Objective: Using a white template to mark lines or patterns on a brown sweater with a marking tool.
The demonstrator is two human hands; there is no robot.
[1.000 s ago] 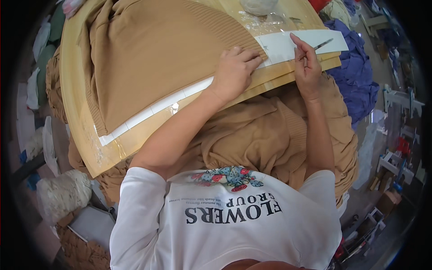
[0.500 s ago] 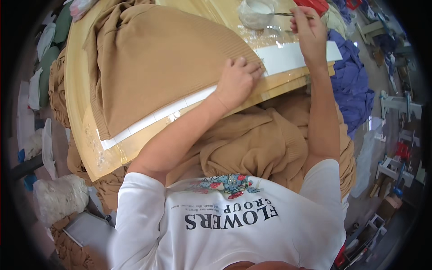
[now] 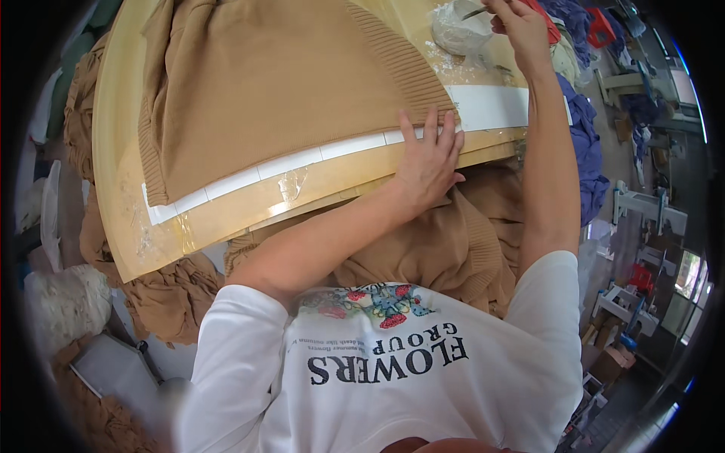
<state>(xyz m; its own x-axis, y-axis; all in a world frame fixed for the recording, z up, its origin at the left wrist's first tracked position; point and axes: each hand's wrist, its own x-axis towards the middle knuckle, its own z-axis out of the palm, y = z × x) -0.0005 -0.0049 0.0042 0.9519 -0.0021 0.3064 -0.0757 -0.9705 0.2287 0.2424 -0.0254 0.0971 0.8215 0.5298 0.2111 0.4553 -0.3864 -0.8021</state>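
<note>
Workshop w/ a slanted wooden board (image 3: pixel 226 219) taking up most of the view; heaps of tan knit fabric (image 3: pixel 445 249) are spilling off its near edge onto the person's lap, and blue cloth (image 3: pixel 581 143) plus white stools are sitting off at 3 o'clock.

Tan sweater (image 3: pixel 279 90) is lying flat on the board, ribbed hem running along a white strip (image 3: pixel 302 160) taped down the board. Strip's long axis is going approx from 8 o'clock up to 2 o'clock, widening into a broader white panel (image 3: pixel 491 106) at the far end.

Left hand (image 3: pixel 430 155) is pressing flat on the sweater's hem corner, fingers spread and released, tips overlapping the strip, not gripping anything.

Right hand (image 3: pixel 521 30) is reaching out to approx 1 o'clock, well apart from the hem, fingers pinched round a thin dark tool (image 3: pixel 476 12); can't tell what kind, too small. Tool tip is pointing toward 9 o'clock, into or just over a white lumpy bag or bowl (image 3: pixel 461 30) w/ white powder scattered on the board beside it.

Key relation: from the right fingers, the hem corner and strip are lying back toward 7 o'clock, w/ the white panel between. Left hand is much the nearer one to the sweater, already touching it; right hand is nearer the white bag.
</note>
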